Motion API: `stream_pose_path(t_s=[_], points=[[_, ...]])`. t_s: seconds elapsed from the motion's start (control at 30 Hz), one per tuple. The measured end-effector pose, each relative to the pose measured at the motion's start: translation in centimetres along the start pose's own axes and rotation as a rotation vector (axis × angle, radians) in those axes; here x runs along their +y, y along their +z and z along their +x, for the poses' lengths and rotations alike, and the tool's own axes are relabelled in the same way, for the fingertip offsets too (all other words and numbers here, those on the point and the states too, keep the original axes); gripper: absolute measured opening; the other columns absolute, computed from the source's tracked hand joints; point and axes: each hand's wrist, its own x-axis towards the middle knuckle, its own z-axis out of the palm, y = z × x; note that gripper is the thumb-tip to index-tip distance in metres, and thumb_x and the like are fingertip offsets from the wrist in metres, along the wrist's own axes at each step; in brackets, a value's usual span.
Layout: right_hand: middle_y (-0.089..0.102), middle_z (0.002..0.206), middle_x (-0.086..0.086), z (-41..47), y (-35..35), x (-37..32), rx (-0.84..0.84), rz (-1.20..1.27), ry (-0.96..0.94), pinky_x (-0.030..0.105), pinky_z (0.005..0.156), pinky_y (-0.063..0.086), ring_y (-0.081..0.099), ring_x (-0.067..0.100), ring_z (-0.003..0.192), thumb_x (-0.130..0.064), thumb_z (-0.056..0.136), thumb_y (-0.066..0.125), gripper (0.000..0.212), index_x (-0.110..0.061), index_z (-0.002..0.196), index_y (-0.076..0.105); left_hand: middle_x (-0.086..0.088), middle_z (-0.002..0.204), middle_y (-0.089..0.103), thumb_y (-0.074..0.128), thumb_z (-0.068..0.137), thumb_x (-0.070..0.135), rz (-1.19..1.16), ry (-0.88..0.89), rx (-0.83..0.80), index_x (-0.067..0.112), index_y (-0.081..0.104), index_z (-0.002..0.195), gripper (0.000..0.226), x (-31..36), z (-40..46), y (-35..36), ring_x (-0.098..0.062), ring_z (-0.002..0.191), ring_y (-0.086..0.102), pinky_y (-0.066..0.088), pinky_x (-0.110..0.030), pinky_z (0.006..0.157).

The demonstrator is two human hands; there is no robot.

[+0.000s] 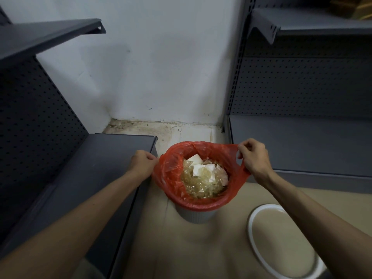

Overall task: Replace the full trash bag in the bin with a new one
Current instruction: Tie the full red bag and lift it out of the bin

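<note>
A small grey ribbed bin (196, 215) stands on the floor in the middle, lined with a red plastic bag (171, 174). The bag is full of crumpled clear plastic and white paper scraps (203, 176). My left hand (144, 163) pinches the bag's left edge, drawn out past the rim. My right hand (254, 158) grips the bag's right handle loop, stretched up and to the right. The bag's near edge is still folded over the bin's rim.
Dark grey metal shelving flanks the bin: a low shelf (96, 178) on the left, another (302, 141) on the right. A white ring (251, 228) lies on the beige floor at lower right. A white wall (161, 67) stands behind.
</note>
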Motion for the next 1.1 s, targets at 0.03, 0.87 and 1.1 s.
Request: stream_pose_path(t_s=[0.03, 0.87, 1.1], points=[[0.064, 0.066, 0.006, -0.2, -0.1, 0.0, -0.008, -0.004, 0.009, 0.025, 0.038, 0.042, 0.052, 0.012, 0.043, -0.015, 0.096, 0.053, 0.019, -0.013, 0.078, 0.061, -0.007, 0.065, 0.069, 0.066, 0.089, 0.01, 0.003, -0.03, -0.002, 0.001, 0.074, 0.073, 0.02, -0.2, -0.1, -0.2, -0.016, 0.056, 0.06, 0.049, -0.025, 0.054], [0.068, 0.083, 0.002, -1.9, 0.7, -1.8, -0.05, -0.339, -0.062, 0.048, 0.078, 0.054, 0.065, 0.029, 0.081, -0.031, 0.096, 0.048, 0.018, -0.02, 0.087, 0.058, -0.009, 0.076, 0.067, 0.06, 0.097, 0.021, -0.261, -0.049, 0.018, 0.01, 0.063, 0.085, 0.016, -1.0, -1.9, 0.3, -0.03, 0.069, 0.071, 0.062, -0.047, 0.062], [0.066, 0.078, 0.011, -2.0, 1.1, -2.3, -0.074, -0.17, -0.053, 0.055, 0.071, 0.056, 0.064, 0.033, 0.077, -0.017, 0.098, 0.046, 0.02, -0.006, 0.088, 0.059, 0.003, 0.074, 0.067, 0.062, 0.095, 0.019, -0.217, -0.024, 0.031, 0.015, 0.07, 0.086, 0.013, -0.9, -2.0, 1.3, -0.008, 0.063, 0.062, 0.042, -0.014, 0.042]])
